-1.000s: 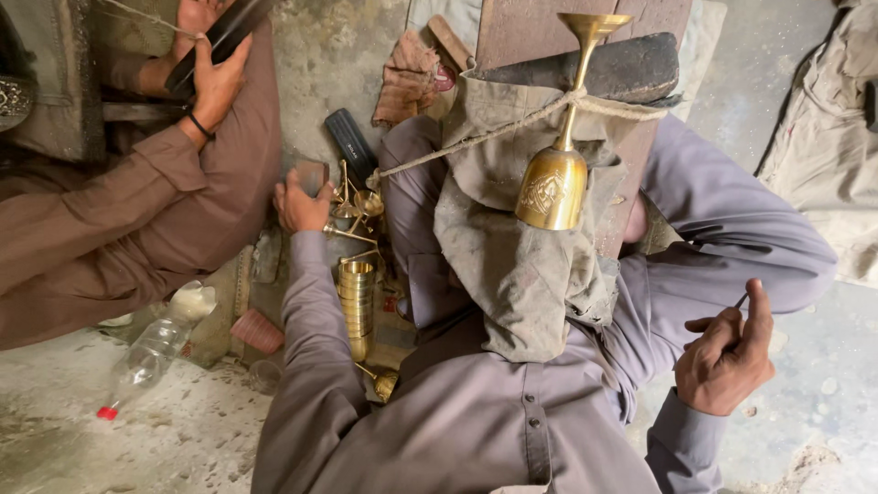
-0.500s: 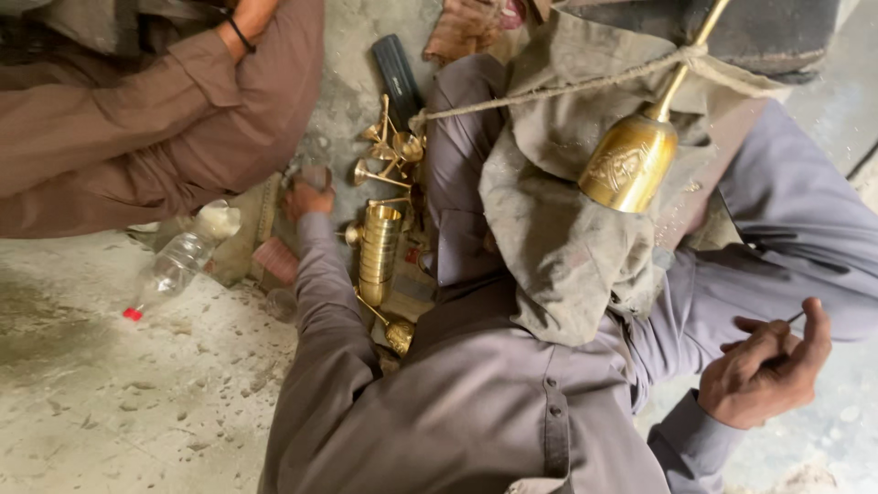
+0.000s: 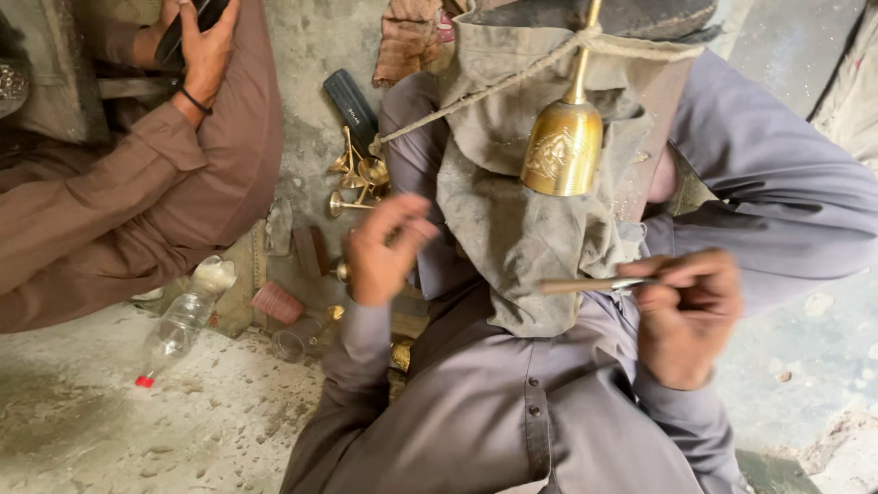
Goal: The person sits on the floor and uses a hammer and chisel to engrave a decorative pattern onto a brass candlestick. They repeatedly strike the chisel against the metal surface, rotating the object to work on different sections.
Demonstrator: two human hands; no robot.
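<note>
Right hand clamps a thin stick-like tool, tip pointing at the grey cloth just below the engraved brass goblet. Left hand half-curled, empty, left of goblet. Loose brass goblets further left; plastic bottle beyond.

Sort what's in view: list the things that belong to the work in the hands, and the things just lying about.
In the work: brass goblet tied by rope over a grey cloth; thin tool in the right hand; left hand raised, nothing visibly held.

Lying about: plastic bottle, small brass cups, black case, clear glass.
</note>
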